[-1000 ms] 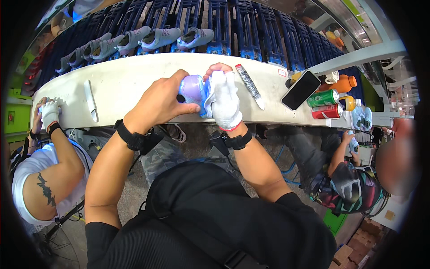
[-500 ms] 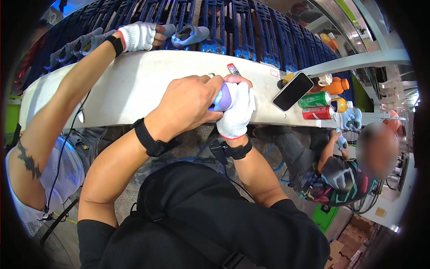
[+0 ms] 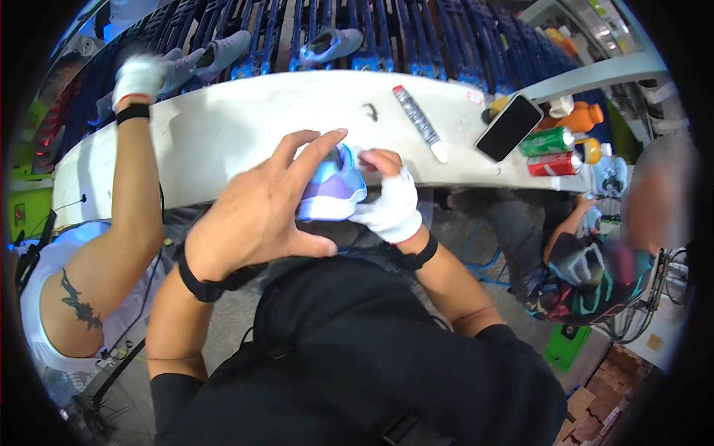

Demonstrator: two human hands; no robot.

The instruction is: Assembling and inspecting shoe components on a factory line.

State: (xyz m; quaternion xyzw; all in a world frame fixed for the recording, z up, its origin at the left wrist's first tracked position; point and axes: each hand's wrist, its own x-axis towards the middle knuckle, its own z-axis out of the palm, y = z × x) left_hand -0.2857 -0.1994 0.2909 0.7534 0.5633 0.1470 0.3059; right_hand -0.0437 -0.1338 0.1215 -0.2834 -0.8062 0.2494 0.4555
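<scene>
A blue and purple shoe (image 3: 332, 195) with a pale sole is between my hands, over the near edge of the white table (image 3: 245, 119). My bare left hand (image 3: 256, 204) is open at its left side, fingers spread and thumb stretched out below the sole. At the shoe's right end is my right hand (image 3: 392, 204), in a white glove that leaves some fingertips bare. Its thumb side touches the sole and its fingers curl beside the upper, so it appears to grip the shoe. A white marker pen (image 3: 422, 125) with a red end lies beyond my right hand.
A small dark curved piece (image 3: 370, 111) and a phone (image 3: 509, 128) lie on the table. Cans (image 3: 554, 164) and bottles (image 3: 580, 117) stand at right. Shoes (image 3: 332, 46) sit on the blue conveyor (image 3: 409, 44). A co-worker's gloved hand (image 3: 140, 78) is at left; another person (image 3: 595, 260) sits at right.
My left hand has spread from its closed hold around the shoe, exposing more of it. The marker pen shows in full. The co-worker's gloved hand has moved left, and the view has shifted.
</scene>
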